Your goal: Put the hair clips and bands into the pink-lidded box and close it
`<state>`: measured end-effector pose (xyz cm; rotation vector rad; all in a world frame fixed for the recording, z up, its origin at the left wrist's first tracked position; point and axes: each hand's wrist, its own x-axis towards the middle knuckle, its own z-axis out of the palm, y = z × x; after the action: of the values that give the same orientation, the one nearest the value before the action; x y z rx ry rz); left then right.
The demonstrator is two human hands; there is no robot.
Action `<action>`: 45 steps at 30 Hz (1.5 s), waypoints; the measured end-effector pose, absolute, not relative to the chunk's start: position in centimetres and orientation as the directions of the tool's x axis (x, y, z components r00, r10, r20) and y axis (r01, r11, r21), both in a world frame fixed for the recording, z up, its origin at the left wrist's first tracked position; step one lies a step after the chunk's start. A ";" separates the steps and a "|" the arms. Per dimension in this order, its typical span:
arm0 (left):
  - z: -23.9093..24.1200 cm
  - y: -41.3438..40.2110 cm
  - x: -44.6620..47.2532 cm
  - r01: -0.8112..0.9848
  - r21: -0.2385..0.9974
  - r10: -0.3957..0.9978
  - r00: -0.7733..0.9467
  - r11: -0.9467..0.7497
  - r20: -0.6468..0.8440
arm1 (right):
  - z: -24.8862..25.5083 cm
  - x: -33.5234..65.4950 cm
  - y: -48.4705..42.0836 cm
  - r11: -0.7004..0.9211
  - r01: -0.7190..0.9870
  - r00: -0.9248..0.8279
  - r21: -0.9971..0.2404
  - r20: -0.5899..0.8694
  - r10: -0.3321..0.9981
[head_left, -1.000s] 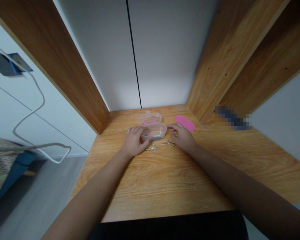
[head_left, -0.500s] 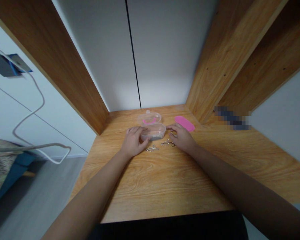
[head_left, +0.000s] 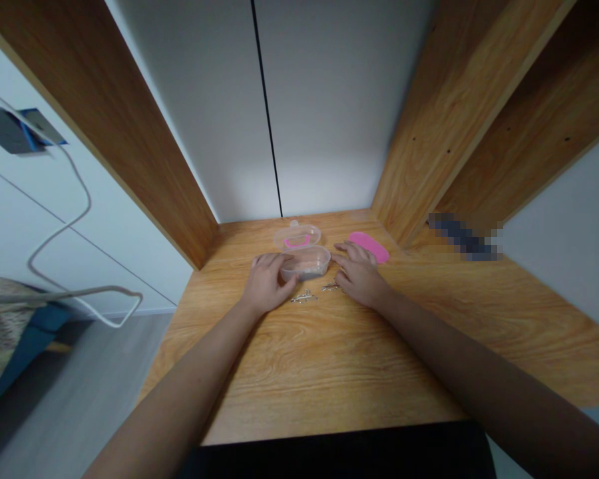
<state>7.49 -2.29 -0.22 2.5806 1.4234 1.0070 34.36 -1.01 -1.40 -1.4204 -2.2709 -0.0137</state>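
An oval clear plastic box (head_left: 307,269) lies on the wooden desk with its hinged lid (head_left: 297,235) folded back; the lid carries a pink handle. My left hand (head_left: 268,283) grips the box's left end, thumb along the front and fingers over the rim. At the right end is my right hand (head_left: 360,274), its fingers apart, the index fingertip close to the box wall. Contact there is unclear. Small silvery metal pieces (head_left: 304,297) lie in front of the box. More shiny metal pieces (head_left: 330,286) are partly covered by my right hand.
A flat pink oval piece (head_left: 370,246) rests behind my right hand. Wooden panels (head_left: 404,179) stand at both sides, with a pale wall (head_left: 329,133) behind. A blurred dark item (head_left: 462,236) is at the right. A white cable (head_left: 84,193) hangs on the left.
My right hand has shifted slightly left and spread its fingers, covering more of the right-hand metal pieces. The box has moved a touch left. My left hand stays in place.
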 end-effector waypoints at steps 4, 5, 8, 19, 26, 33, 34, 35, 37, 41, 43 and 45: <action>-0.1 -2.3 7.5 0.752 0.315 0.768 0.371 -0.578 0.522 | -1.3 34.3 -1.2 0.434 0.884 -0.362 -0.174 0.334 0.870; -0.1 -2.3 7.5 0.754 0.316 0.771 0.370 -0.575 0.519 | -1.2 34.2 -1.3 0.424 0.890 -0.357 -0.168 0.320 0.877; 0.0 -2.4 7.5 0.765 0.319 0.784 0.364 -0.560 0.503 | -0.8 34.2 -1.4 0.395 0.903 -0.335 -0.171 0.296 0.894; -0.1 -2.4 7.5 0.768 0.325 0.794 0.364 -0.552 0.488 | -0.9 34.6 -1.0 0.353 0.904 -0.254 -0.242 0.362 0.897; 0.1 -2.5 7.5 0.764 0.328 0.791 0.363 -0.556 0.493 | -1.3 34.9 -0.6 0.265 0.943 -0.173 -0.202 0.381 0.908; 0.0 -2.4 7.6 0.760 0.331 0.788 0.365 -0.559 0.495 | -1.6 34.7 -0.8 0.208 0.968 -0.142 -0.141 0.379 0.915; 0.1 -2.4 7.6 0.759 0.331 0.788 0.365 -0.560 0.496 | -1.6 34.7 -0.7 0.205 0.969 -0.138 -0.141 0.380 0.915; 0.1 -2.4 7.5 0.759 0.331 0.787 0.366 -0.561 0.496 | -1.6 34.7 -0.7 0.201 0.969 -0.134 -0.144 0.377 0.916; 0.1 -2.4 7.6 0.757 0.332 0.787 0.368 -0.563 0.495 | -1.6 34.7 -0.7 0.204 0.965 -0.133 -0.163 0.366 0.921; 0.1 -2.5 7.6 0.756 0.336 0.789 0.368 -0.562 0.492 | -1.5 34.7 -0.7 0.237 0.950 -0.155 -0.201 0.356 0.921; 0.0 -2.5 7.6 0.756 0.337 0.788 0.365 -0.562 0.495 | -1.4 34.7 -0.7 0.248 0.947 -0.163 -0.206 0.358 0.919; -0.1 -2.4 7.6 0.755 0.338 0.789 0.366 -0.562 0.494 | -1.4 34.7 -0.6 0.269 0.937 -0.176 -0.222 0.365 0.914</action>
<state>7.55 -2.41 -0.08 2.5518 1.4432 0.9704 34.68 -0.63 -1.38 -1.6732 -2.1222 -0.0727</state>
